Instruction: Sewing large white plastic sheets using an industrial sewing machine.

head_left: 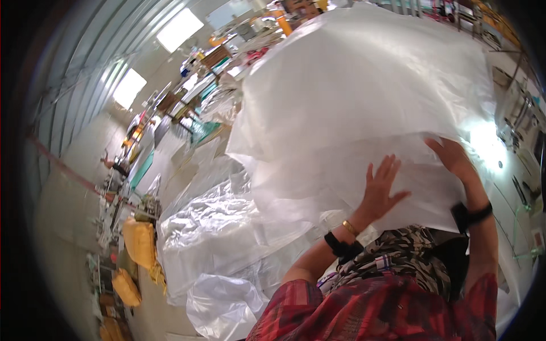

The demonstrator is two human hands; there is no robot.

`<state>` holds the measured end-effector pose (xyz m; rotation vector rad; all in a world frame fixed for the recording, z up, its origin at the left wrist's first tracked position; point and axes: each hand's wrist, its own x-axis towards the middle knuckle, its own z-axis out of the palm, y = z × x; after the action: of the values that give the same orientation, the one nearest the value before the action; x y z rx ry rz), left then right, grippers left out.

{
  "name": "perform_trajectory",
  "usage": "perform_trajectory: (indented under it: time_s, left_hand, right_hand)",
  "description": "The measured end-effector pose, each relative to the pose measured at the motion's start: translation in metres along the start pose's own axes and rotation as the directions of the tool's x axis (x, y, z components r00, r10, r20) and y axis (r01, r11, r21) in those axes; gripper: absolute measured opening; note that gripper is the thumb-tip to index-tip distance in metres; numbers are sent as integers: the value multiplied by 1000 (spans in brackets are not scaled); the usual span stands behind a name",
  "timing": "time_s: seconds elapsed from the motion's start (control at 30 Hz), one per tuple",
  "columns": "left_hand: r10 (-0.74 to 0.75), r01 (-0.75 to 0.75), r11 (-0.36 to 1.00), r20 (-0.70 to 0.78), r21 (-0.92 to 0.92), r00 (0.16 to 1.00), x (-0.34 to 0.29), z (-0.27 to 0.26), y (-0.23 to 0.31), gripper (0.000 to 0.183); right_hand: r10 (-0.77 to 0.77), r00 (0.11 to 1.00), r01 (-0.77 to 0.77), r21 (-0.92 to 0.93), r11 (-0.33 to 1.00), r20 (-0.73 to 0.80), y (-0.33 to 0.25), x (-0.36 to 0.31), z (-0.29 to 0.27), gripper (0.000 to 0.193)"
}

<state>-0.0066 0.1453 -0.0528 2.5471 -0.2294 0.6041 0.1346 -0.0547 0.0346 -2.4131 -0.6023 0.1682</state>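
A large translucent white plastic sheet (352, 85) billows up in front of me, its near part spread by my lap. My left hand (382, 190) is against or just over the near part of this sheet, fingers spread and palm down. Farther right, my right hand (454, 158) is at a fold of the sheet, thumb side stretched out. Its fingers look extended, and nothing shows held in them. Both wrists wear dark bands, and a gold bracelet (350, 228) circles the left one.
To the left lies a pile of crinkled clear plastic (210, 219), with a rounded plastic bundle (224, 304) nearer me. Yellow sacks (139, 243) rest on the floor farther left. Cluttered tables (216, 57) stand at the back. Tools (520, 190) lie at the right edge.
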Motion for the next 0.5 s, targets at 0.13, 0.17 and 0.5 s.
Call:
perform_trajectory:
  time_s: [0.13, 0.17, 0.5]
  left_hand:
    - [-27, 33, 998, 106, -59, 994, -66, 33, 5, 98]
    - [-33, 49, 995, 172, -91, 985, -74, 43, 3, 103]
    - [-39, 144, 979, 554, -147, 832, -83, 94, 6, 106]
  right_hand:
    - [-274, 943, 255, -117, 960, -191, 26, -58, -11, 37]
    - [-303, 933, 278, -147, 949, -195, 40, -65, -14, 38]
    - [-316, 921, 214, -385, 898, -225, 125, -89, -28, 51]
